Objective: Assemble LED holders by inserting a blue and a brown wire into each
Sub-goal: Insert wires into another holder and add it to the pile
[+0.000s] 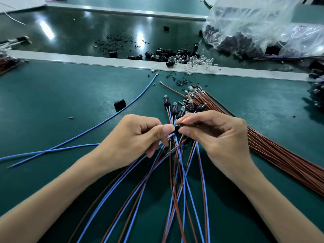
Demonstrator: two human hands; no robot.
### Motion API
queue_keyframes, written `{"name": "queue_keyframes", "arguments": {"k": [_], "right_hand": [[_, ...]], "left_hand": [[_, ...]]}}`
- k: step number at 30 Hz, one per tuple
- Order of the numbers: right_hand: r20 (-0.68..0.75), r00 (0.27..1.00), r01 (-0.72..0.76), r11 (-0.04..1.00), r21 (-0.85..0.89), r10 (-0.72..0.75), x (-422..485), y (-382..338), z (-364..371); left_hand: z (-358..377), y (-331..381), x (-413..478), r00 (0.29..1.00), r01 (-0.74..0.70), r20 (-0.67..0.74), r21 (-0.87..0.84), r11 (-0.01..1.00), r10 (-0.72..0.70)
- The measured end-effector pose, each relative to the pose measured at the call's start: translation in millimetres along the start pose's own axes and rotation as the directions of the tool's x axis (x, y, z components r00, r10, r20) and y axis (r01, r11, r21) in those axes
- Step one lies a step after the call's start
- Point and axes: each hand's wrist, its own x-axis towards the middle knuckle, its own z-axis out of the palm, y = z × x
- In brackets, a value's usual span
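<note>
Small black plastic LED holder point(175, 128) is pinched between the fingertips of the left hand point(136, 137) and the right hand point(217, 135), just left of the long brown wire bundle point(280, 155), its axis seemingly running hand to hand, both equally near.

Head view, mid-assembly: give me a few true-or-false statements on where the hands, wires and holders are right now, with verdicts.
1. The left hand and right hand pinch one small black cylindrical holder between their fingertips. True.
2. The thick bundle of brown wires lies left of the hands. False: it lies on the right.
3. The clear plastic bag sits at far right. True.
4. The pile of loose black holders and clear LEDs lies nearer than the hands. False: it lies beyond them, by the grey strip.
</note>
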Motion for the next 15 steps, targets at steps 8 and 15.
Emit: {"name": "queue_keyframes", "arguments": {"k": [8,15], "right_hand": [[0.077,0.997,0.0,1.0,0.0,0.0,0.4,-0.2,-1.8],[0.287,0.947,0.236,0.919,-0.317,-0.144,0.3,-2.5,2.5]], "left_hand": [[-1.3,4.5,-1.1,0.997,0.013,0.081,-0.027,1.0,-0.011],[-3.0,3.1,1.2,0.988,0.012,0.152,-0.014,1.0,-0.01]]}}
